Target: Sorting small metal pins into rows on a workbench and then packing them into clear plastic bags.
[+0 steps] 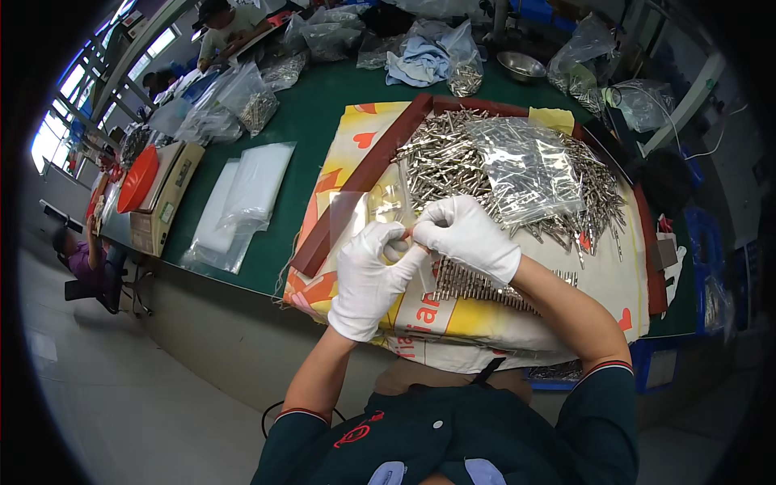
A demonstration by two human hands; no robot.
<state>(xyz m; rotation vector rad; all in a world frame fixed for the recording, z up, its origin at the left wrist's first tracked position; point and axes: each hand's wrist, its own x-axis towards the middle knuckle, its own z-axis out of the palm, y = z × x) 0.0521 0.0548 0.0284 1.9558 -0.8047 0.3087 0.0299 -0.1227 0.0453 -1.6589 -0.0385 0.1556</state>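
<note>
Here, from my distant seat, I see a clear plastic bag [347, 212] just beyond the left hand [368, 279], whose gloved fingers curl beside it; I can't tell whether they grip it. The right hand [473, 238] is pinched closed against the left fingertips, anything between too small to make out. Below lies a row of metal pins [485, 287]; beyond, a loose pin heap [440, 158] sits inside a dark-red frame [392, 145] on the green table [311, 129].
</note>
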